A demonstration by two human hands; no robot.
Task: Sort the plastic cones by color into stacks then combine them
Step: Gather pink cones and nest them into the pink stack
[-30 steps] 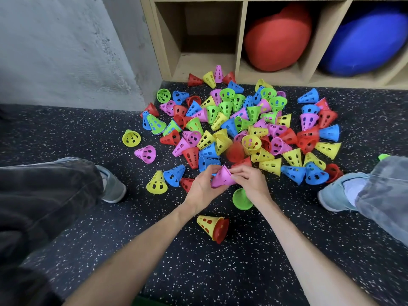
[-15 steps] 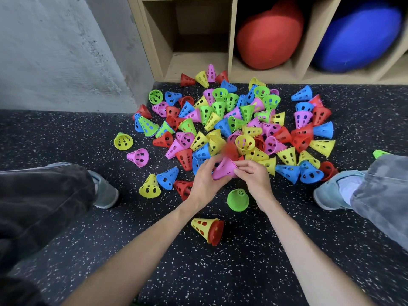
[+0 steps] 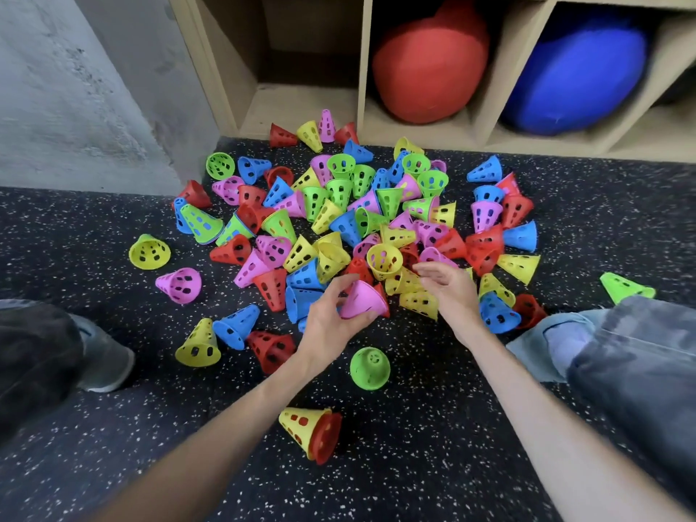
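A pink cone [image 3: 362, 300] is held just above the near edge of the heap, gripped in the left hand [image 3: 328, 322]. The thumb and fingers of that hand curl round its wide rim end, and its long axis tilts up and away toward the left, narrow tip farthest from the palm. Whether it is one cone or several nested together cannot be told.

The right hand [image 3: 448, 286] hovers just beside it, to the right, fingers spread and relaxed, holding nothing. Its fingertips point into the pile of cones [image 3: 361, 220] (a loose jumble of pink, yellow, green, blue and red, most lying on their sides). The nearest pink cone in the pile [image 3: 433, 256] lies directly beyond those fingertips, so the right hand is better placed to fetch it; it would then need to be slid, open end first, over the tip of the held one.

Closer to the person, apart from the heap, a green cone [image 3: 370, 368] stands alone, and a yellow cone nested with a red one [image 3: 310, 431] lies on its side. All rest on dark speckled floor [image 3: 414, 465], with the person's shoes at either side. Sorting looks barely begun.
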